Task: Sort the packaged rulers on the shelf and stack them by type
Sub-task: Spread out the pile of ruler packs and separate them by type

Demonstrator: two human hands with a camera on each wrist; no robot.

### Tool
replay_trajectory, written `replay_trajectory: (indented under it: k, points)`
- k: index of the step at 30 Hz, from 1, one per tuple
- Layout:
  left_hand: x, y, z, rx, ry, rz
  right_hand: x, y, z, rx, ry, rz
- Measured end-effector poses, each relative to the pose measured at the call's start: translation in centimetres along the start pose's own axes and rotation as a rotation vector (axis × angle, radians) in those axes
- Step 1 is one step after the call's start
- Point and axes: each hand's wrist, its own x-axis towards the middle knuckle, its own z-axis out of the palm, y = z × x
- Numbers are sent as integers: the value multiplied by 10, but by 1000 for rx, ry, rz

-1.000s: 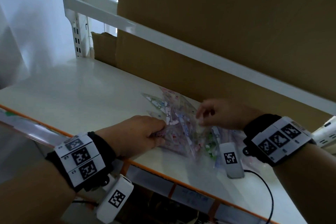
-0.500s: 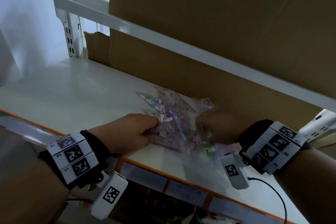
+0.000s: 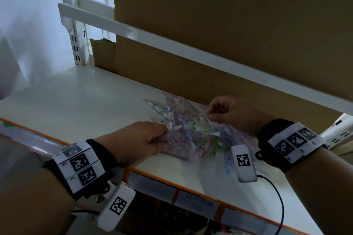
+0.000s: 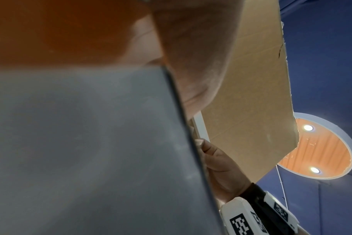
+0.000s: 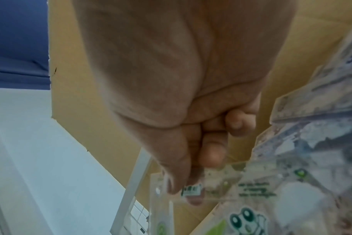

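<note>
A white metal shelf [image 3: 80,91] backed by brown cardboard [image 3: 229,15], under round ceiling lights [image 4: 307,127]

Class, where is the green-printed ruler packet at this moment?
In the head view, the green-printed ruler packet lies atop the ruler pile on the white shelf, its corner pinched by the right hand.

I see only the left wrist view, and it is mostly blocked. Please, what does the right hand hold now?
Observer: The right hand pinches the top edge of a clear packet with green cartoon print.
Operator: And my left hand?
Observer: The left hand grips the near left edge of the ruler pile on the shelf.
Operator: What is behind the pile?
Observer: A cardboard sheet stands against the back of the shelf.
</note>
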Motion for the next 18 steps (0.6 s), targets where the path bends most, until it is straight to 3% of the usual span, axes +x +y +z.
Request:
replay_trajectory:
  k: [8,15,18]
  points:
    - [-1,1,-1,-6,-3,-18,9,-7,8,32,199,82]
    - [-2,2,-2,-20,-2,-8,17,-14,37,92,48,258]
    - [-2,2,-2,-15,-2,-3,12,-16,32,26,77,245]
